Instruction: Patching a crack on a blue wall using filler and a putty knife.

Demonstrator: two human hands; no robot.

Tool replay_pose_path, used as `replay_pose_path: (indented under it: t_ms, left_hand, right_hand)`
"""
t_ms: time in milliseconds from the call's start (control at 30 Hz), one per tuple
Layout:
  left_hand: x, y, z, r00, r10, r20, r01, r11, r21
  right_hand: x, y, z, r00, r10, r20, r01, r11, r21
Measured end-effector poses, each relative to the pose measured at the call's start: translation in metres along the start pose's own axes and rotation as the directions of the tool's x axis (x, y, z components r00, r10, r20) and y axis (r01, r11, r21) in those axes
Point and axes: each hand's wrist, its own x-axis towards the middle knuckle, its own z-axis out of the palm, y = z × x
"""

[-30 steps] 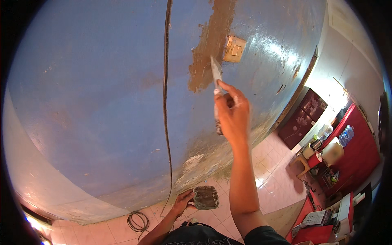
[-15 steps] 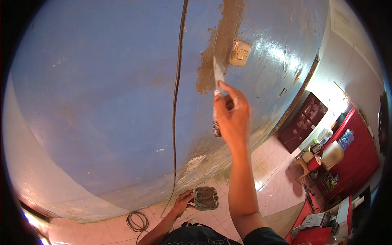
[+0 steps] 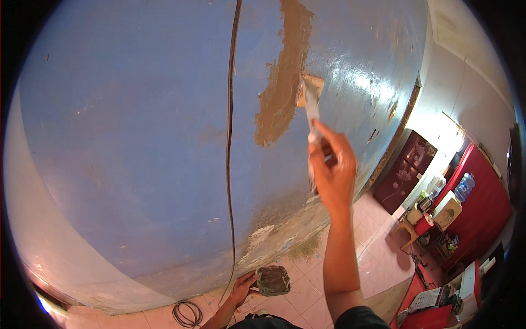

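My right hand [image 3: 335,164] is closed around the handle of a putty knife [image 3: 312,107], raised toward the blue wall [image 3: 148,137]. The blade overlaps a square wall switch [image 3: 302,94]; whether it touches cannot be told. Left of the switch, a long strip of wet-looking brown filler [image 3: 282,93] runs up the wall. Low down, my left hand [image 3: 243,288] grips the edge of a square container [image 3: 274,281] with dark greyish-brown paste in it. Most of the knife handle is hidden by my fingers.
A black cable [image 3: 230,120] hangs down the wall and ends near a coil [image 3: 187,313] on the pink tiled floor [image 3: 304,304]. At the right are a dark red fridge [image 3: 405,170], a wooden stool [image 3: 406,233], a water bottle [image 3: 464,186] and a red table [image 3: 424,318].
My right hand and the putty knife have moved right, off the brown strip and over to the switch. The view has shifted slightly. My left hand still holds the container.
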Motion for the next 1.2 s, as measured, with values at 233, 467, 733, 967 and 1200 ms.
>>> replay_pose_path:
  t_ms: [233,467,733,967,1200]
  left_hand:
    - [0.001,-0.003,-0.004,0.996,0.029,-0.079,-0.031,0.999,-0.023]
    - [0.002,-0.001,0.002,0.993,0.020,-0.119,-0.029,0.996,-0.080]
    - [0.014,-0.012,0.000,0.993,0.012,-0.121,-0.021,0.997,-0.078]
    - [0.023,-0.018,-0.003,0.992,0.062,-0.107,-0.072,0.993,-0.091]
    - [0.013,0.003,0.007,0.991,0.011,-0.131,-0.014,1.000,-0.020]
  right_hand:
    - [0.062,0.020,0.022,0.996,-0.085,0.031,0.088,0.991,-0.100]
    - [0.084,0.015,0.045,0.993,-0.114,0.029,0.117,0.977,-0.178]
    - [0.010,0.043,0.065,0.987,-0.147,0.066,0.157,0.972,-0.176]
    - [-0.064,0.038,0.058,0.983,-0.020,0.183,0.028,0.999,-0.043]
    - [0.030,0.007,0.028,0.987,-0.154,0.046,0.156,0.987,-0.040]
